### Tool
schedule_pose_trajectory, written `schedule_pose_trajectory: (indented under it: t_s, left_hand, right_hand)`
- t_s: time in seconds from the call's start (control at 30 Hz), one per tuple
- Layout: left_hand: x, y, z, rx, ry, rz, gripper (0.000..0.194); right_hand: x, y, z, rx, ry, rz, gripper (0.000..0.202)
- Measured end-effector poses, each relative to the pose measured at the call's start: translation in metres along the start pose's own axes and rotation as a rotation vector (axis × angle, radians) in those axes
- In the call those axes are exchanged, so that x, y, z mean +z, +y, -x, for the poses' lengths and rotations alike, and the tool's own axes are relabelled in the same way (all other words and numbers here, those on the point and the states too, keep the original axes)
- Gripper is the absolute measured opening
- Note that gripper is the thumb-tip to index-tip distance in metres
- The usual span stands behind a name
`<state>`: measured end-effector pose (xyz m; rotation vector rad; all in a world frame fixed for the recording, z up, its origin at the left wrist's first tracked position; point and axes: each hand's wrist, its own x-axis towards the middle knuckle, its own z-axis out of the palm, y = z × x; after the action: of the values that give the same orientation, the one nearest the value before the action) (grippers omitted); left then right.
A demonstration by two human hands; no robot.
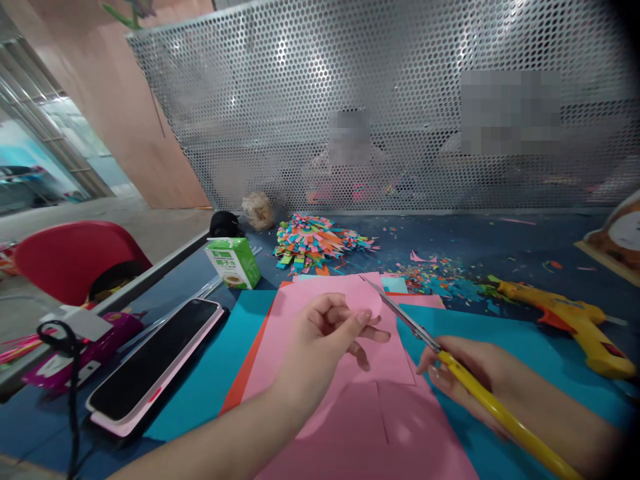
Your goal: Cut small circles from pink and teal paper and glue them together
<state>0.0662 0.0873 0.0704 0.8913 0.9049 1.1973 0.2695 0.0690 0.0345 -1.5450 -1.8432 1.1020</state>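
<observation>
Between the thumb and fingers of my left hand is a small pink paper piece with a rounded edge. My right hand is wrapped around yellow-handled scissors, whose blades point up and left, close beside the paper piece. Whether the blades touch it I cannot tell. Under both hands lie pink paper sheets, with a cut line in the near part. Larger blue sheets and an orange sheet stick out beneath the pink ones.
A phone and a green drink carton stand left. Behind the sheets sit a pile of fringed coloured paper and loose scraps. A yellow glue gun lies right. A perforated metal screen borders the back, people beyond it.
</observation>
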Motion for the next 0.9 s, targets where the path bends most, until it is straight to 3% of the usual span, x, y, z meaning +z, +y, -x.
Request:
schedule_pose_trajectory:
  t_s: [0.1,0.4,0.77,0.9]
  left_hand:
    - [0.001,-0.001,0.001,-0.003,-0.016,-0.04,0.032]
    - [0.001,0.002,0.002,-0.03,-0.032,-0.018,0.027]
    - [-0.002,-0.001,0.002,-0.051,-0.073,-0.011,0.03]
    - [-0.001,-0.001,0.0,-0.037,-0.063,-0.018,0.024]
  right_hand:
    - [-0.005,-0.005,-0.001,0.031,-0.128,0.006,0.03]
    - [-0.008,0.002,-0.004,0.025,-0.182,0.02,0.03]
    - [-0.011,0.001,-0.003,-0.006,-0.16,0.1,0.036]
    - [-0.005,0.008,-0.004,-0.001,-0.05,0.116,0.035]
